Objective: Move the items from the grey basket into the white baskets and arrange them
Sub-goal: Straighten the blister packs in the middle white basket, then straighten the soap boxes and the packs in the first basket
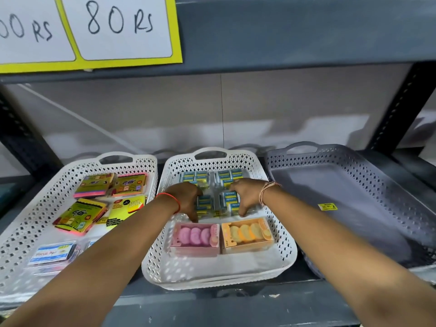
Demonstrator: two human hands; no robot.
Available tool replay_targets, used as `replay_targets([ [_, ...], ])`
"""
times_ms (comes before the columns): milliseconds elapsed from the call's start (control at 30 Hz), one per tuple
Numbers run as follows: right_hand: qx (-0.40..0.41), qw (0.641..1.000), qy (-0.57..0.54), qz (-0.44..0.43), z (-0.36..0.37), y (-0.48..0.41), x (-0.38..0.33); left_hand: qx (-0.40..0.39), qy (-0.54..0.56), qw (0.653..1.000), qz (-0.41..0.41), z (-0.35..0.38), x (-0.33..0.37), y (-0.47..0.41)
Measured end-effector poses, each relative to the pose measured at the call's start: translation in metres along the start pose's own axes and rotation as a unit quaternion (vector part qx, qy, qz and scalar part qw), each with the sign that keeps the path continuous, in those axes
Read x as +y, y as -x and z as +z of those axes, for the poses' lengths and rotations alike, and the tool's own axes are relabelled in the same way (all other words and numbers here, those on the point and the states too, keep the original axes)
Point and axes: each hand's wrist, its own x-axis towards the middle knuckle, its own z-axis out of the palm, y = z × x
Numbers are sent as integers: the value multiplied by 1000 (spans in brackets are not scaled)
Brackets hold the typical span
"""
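Both hands in the middle white basket (280, 253). Left hand (186, 197) and right hand (245, 197) flank the blue packs (227, 200), fingers curled against them from 9 and 3 o'clock. Grey basket (401, 208) at 3 o'clock holds only a yellow tag (327, 206).

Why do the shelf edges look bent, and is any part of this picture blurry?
Head view: the wide-angle lens bows the shelf edge and the grey basket near the frame's border; the left hand and right hand are slightly soft, as are the blue packs; soft shadows of the basket handles fall on the back wall.
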Motion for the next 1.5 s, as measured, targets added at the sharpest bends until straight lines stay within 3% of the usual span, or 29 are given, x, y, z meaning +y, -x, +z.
replay_targets([
  [333, 3, 1000, 28, -11, -3, 6, -6, -7, 31, 999, -19, -3, 3, 2],
  [467, 66, 997, -7, -47, -18, 41, -7, 100, 182, 978, 15, -11, -3, 39],
  [533, 46, 995, -39, -81, -19, 65, -9, 111, 217, 968, 65, -6, 2, 66],
  [667, -14, 995, 47, -86, 13, 88, -28, 65, 114, 987, 96, 17, 28, 93],
  [833, 50, 991, 105, -59, 39, 82, -29, 79, -20, 995, 64, 24, 35, 82],
  [1067, 76, 991, 93, -63, 38, 76, -23, 49, 37, 996, 58, 25, 32, 75],
  [1500, 45, 995, 77, -52, 36, 78, -27, 55, 62, 996, 46, 27, 32, 69],
])
